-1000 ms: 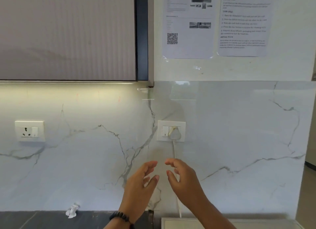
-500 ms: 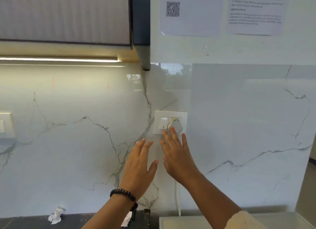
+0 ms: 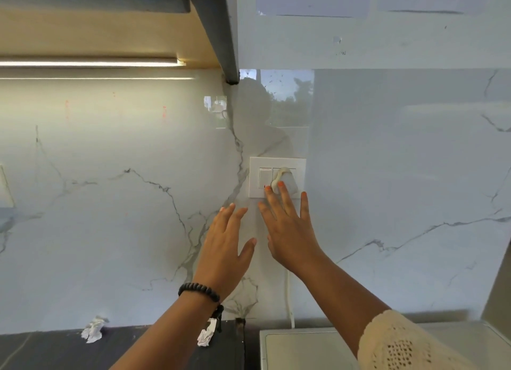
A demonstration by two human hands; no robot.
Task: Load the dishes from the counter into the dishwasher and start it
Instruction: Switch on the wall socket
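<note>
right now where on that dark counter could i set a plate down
The dark counter is bare left of the left paper scrap, and between it and the second scrap beside the left forearm. It is crowded around the socket, where the right hand lies flat and the left hand hovers.

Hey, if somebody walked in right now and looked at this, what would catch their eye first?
Two open hands raised against the marble backsplash: the right hand reaches up with its fingertips at the white switch plate, by the white plug, while the left hand hovers beside it. Next, the lit strip light under the cabinet at upper left, and crumpled paper scraps on the dark counter below.
</note>
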